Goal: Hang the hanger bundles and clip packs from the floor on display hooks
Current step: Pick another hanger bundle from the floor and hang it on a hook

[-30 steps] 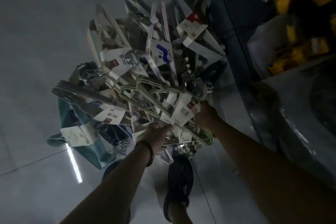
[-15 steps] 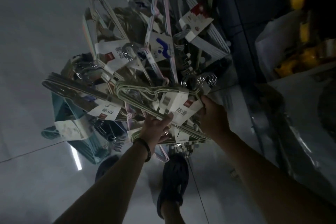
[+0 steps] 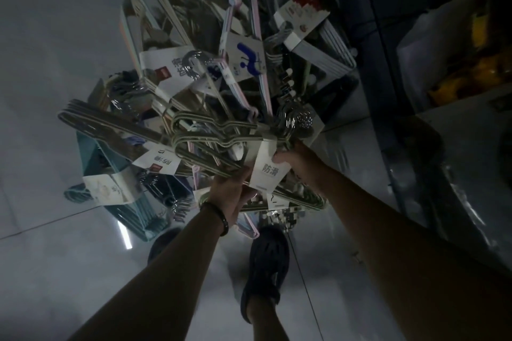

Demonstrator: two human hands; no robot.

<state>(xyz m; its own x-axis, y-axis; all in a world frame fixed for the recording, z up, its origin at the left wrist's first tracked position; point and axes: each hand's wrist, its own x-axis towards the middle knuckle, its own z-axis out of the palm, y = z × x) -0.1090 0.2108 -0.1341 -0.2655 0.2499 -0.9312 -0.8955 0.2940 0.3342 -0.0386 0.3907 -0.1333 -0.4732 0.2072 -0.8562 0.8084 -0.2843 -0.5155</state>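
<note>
A pile of hanger bundles (image 3: pixel 199 69) with white paper labels lies on the grey tiled floor. Both my hands hold one pale green wire hanger bundle (image 3: pixel 210 133) lifted above the pile. My left hand (image 3: pixel 231 188) grips its lower bar from underneath. My right hand (image 3: pixel 293 156) grips it by the white label (image 3: pixel 267 171), just below the shiny metal hooks (image 3: pixel 295 119). A pink and blue bundle (image 3: pixel 246 44) and a teal bundle (image 3: pixel 122 191) lie in the pile. The clip packs cannot be picked out in the dim light.
My dark shoe (image 3: pixel 266 266) stands on the floor (image 3: pixel 55 36) just below the pile. A dark shelf base (image 3: pixel 368 22) runs along the right, with yellow goods (image 3: pixel 476 72) and plastic-wrapped items (image 3: pixel 457 188) beside it.
The green hanger bundle has come up off the pile and closer to me. My right hand has shifted up onto its label, and my left hand stays under the bar.
</note>
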